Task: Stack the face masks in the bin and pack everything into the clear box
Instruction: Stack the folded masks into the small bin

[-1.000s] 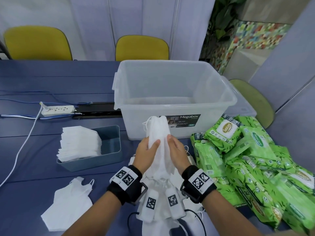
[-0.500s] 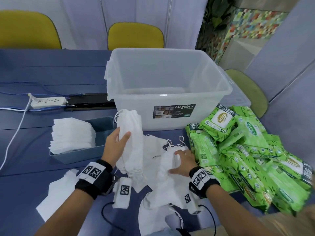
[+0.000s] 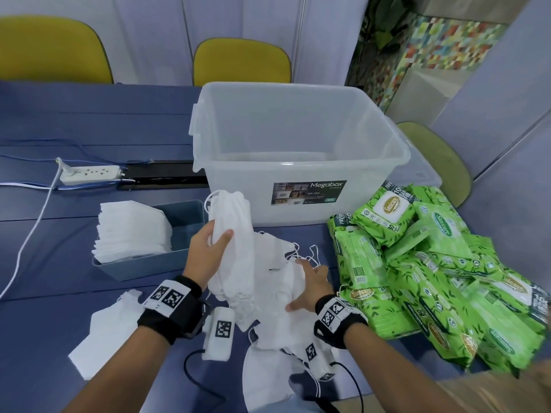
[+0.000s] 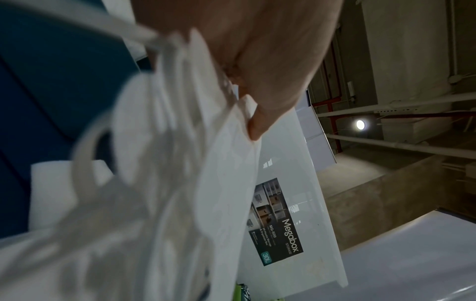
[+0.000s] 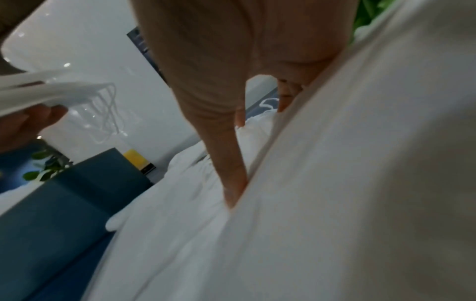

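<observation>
Gripping, left hand (image 3: 208,248): raised above the table, thumb across the front and fingers curled behind a held bundle of masks (image 3: 231,234); wrist band facing up.
Held bundle of masks: upright and slightly tilted, top end level with the label on the clear box (image 3: 298,162), ear loops hanging from its upper and lower ends; in the left wrist view the thumb (image 4: 262,114) presses the sheet edge.
Right hand (image 3: 311,286): palm down, fingers spread and fairly straight, resting flat on the loose masks (image 3: 277,281); the right wrist view shows fingertips (image 5: 234,187) sinking into white fabric.
Loose masks: heaped on the blue table (image 3: 59,263) between both forearms, in front of the clear box.
Bin (image 3: 167,257): left of the held bundle, holding stacked masks (image 3: 131,234) leaning toward its left end.
Clear box: open, standing behind the hands.
Wipe packs (image 3: 432,263): green pile just right of the right hand.
Stray mask (image 3: 104,332): flat on the table, near the left forearm.
</observation>
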{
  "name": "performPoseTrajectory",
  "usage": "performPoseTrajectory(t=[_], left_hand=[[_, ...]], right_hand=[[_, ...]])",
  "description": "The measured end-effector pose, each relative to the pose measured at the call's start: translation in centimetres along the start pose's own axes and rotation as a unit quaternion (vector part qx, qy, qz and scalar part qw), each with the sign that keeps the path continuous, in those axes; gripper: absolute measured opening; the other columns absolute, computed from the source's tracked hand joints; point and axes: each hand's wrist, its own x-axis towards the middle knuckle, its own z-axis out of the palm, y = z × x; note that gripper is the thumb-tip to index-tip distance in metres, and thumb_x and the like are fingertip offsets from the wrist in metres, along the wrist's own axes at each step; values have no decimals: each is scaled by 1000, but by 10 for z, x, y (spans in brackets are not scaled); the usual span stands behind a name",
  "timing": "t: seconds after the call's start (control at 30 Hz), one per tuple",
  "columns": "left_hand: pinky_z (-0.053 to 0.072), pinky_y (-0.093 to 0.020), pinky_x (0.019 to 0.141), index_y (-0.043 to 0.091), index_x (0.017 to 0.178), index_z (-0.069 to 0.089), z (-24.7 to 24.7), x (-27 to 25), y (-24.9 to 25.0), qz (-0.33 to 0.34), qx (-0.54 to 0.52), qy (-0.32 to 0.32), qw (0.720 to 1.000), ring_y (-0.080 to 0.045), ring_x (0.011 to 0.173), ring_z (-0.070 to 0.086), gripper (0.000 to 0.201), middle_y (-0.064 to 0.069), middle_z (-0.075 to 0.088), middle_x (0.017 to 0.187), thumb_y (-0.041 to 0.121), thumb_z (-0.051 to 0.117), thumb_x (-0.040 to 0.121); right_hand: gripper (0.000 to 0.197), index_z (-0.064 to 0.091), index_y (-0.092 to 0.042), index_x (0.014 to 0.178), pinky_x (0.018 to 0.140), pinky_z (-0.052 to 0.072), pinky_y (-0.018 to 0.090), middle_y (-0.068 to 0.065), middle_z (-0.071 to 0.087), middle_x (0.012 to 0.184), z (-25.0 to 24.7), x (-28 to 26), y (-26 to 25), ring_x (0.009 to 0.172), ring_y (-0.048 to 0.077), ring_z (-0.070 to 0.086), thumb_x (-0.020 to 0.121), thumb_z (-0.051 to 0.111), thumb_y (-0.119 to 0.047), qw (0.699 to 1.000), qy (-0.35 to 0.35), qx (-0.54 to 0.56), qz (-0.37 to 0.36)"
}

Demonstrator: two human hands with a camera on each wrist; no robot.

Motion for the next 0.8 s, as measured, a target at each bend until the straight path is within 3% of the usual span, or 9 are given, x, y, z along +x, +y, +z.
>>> performPoseTrajectory(t=[0.13, 0.23, 0.3, 0.37, 0.47, 0.53, 0.6, 0.7, 0.8], left_hand=[[43, -7, 67, 8, 112, 60, -3, -4, -1, 5, 3, -1, 1000, -5, 87, 57, 18, -1, 62, 103, 9, 55, 94], [44, -3, 65, 9, 107, 60, -6, -6, -3, 9, 3, -4, 1000, -3, 86, 57, 14, 3, 63, 97, 8, 55, 94], [45, -6, 68, 10, 106, 60, -7, -7, -3, 9, 6, -5, 1000, -6, 87, 58, 13, 2, 63, 98, 8, 55, 94], [45, -13, 73, 10, 107, 60, -9, -7, -4, 6, 8, -6, 1000, -11, 90, 59, 14, -1, 64, 100, 9, 55, 94], [45, -16, 74, 10, 108, 60, -9, -6, -5, -2, 10, -7, 1000, -16, 94, 58, 15, -3, 64, 103, 9, 55, 94], [45, -16, 73, 10, 108, 59, -8, -6, -5, -7, 10, -10, 1000, -16, 94, 58, 15, -3, 63, 104, 9, 55, 94], [45, -16, 73, 9, 111, 59, -7, -5, -5, -8, 13, -12, 1000, -16, 95, 58, 18, -3, 63, 105, 9, 55, 94], [43, -15, 73, 8, 113, 59, -8, -3, -4, -4, 21, -10, 1000, -16, 96, 57, 20, -2, 62, 105, 9, 55, 94], [42, -12, 73, 12, 110, 59, -11, -1, -1, 7, 19, -8, 1000, -11, 93, 58, 17, 3, 62, 102, 9, 55, 94]], right_hand=[[69, 48, -34, 109, 78, 46, 26, 8, 41, 121, -1, 8, 4, 99, 26, 54, 57, 90, -16, 998, 4, 66, 6], [54, 55, -26, 97, 75, 46, 26, 5, 54, 113, -5, 15, 11, 99, 19, 52, 60, 87, -4, 990, 10, 140, -25], [59, 58, -21, 109, 88, 47, 28, 2, 52, 118, -12, 16, 12, 107, 19, 52, 61, 84, 3, 976, 36, 211, -38], [85, 46, -16, 133, 106, 39, 35, -2, 43, 129, -23, 14, 10, 124, 18, 43, 60, 85, 5, 954, 76, 286, -48], [106, 30, -14, 145, 108, 37, 39, -1, 38, 140, -44, 8, 2, 126, 17, 42, 58, 89, -2, 929, 128, 345, -48], [93, 40, -12, 138, 91, 52, 36, 8, 50, 135, -60, 2, -7, 110, 24, 59, 60, 88, -4, 911, 141, 381, -61], [67, 54, -12, 121, 69, 56, 23, 13, 65, 115, -78, -9, -17, 90, 23, 67, 64, 86, -5, 901, 153, 397, -87], [38, 66, -14, 99, 71, 57, 26, 9, 72, 99, -101, -23, -31, 85, 19, 70, 67, 84, -7, 883, 177, 413, -133], [28, 68, -18, 90, 74, 58, 32, 3, 73, 90, -116, -32, -43, 80, 18, 70, 70, 81, -3, 859, 200, 436, -180]])
